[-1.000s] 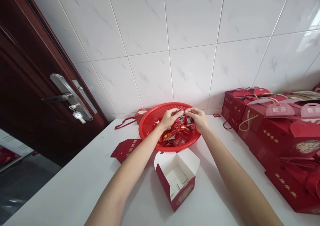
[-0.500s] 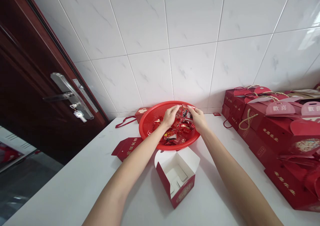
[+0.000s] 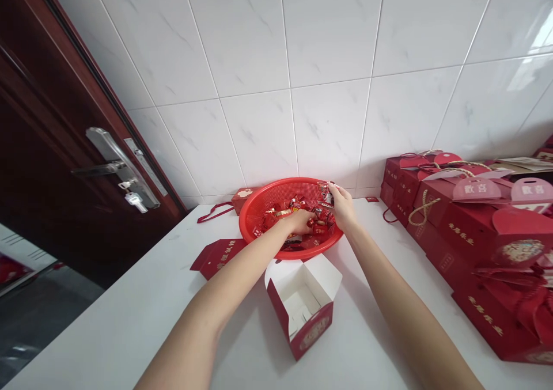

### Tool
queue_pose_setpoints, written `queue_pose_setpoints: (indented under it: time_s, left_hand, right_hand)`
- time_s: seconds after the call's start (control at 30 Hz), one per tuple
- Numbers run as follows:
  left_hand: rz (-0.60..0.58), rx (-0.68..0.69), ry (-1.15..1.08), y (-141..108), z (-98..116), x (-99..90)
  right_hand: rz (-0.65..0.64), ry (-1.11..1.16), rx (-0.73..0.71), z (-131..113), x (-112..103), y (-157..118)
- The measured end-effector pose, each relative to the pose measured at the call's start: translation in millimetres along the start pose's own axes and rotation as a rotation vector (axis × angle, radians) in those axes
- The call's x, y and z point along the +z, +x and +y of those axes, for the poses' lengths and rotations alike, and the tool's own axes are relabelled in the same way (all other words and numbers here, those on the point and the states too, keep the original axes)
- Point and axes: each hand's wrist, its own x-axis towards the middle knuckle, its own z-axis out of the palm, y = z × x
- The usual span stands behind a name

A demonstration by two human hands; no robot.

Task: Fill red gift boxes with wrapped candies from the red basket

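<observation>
A red plastic basket (image 3: 247, 223) with perforated walls stands against the tiled wall, holding many wrapped candies (image 3: 319, 228), mostly red. My left hand (image 3: 301, 222) is down among them, fingers curled at a shiny red candy; the fingertips are partly hidden. Over the basket's right rim, my right hand (image 3: 343, 207) is closed on several wrapped candies (image 3: 325, 194) with clear, red and dark wrappers. In front of the basket stands an open dark-red gift box (image 3: 311, 333), white inside, its flaps folded out. No candy shows in the visible part of its inside.
Stacked red gift boxes (image 3: 449, 217) with rope handles fill the right side of the white table (image 3: 142, 298). A flattish red box (image 3: 220, 256) lies left of the basket, and a small red box (image 3: 240, 199) with a ribbon sits behind. A brown door (image 3: 52, 119) stands at left.
My left hand has moved away from my right hand and down into the candies. My right hand has stayed above the basket's right side, still holding wrapped candies.
</observation>
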Motion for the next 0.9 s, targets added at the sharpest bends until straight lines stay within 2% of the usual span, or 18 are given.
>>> queue_pose_setpoints:
  time_s: [0.1, 0.43, 0.7, 0.8, 0.9]
  left_hand:
    - [0.04, 0.011, -0.05, -3.5, -2.9, -7.6]
    - [0.305, -0.032, -0.356, -8.9, -15.2, -26.3]
    - [0.516, 0.042, -0.509, -6.2, -8.0, -35.1]
    - [0.553, 0.053, -0.517, -7.0, -5.1, -37.1]
    - [0.538, 0.026, -0.475, -7.0, -7.3, -37.1]
  right_hand:
    - [-0.005, 0.007, -0.008, -0.9, 1.0, -1.4]
    - [-0.05, 0.003, -0.022, 0.3, 2.6, -2.4]
    - [-0.055, -0.028, -0.053, 1.4, 2.1, -2.2]
    - [-0.049, -0.034, -0.065, 0.6, 2.3, -3.6]
    - [-0.031, -0.05, -0.079, 0.4, 1.7, -4.3]
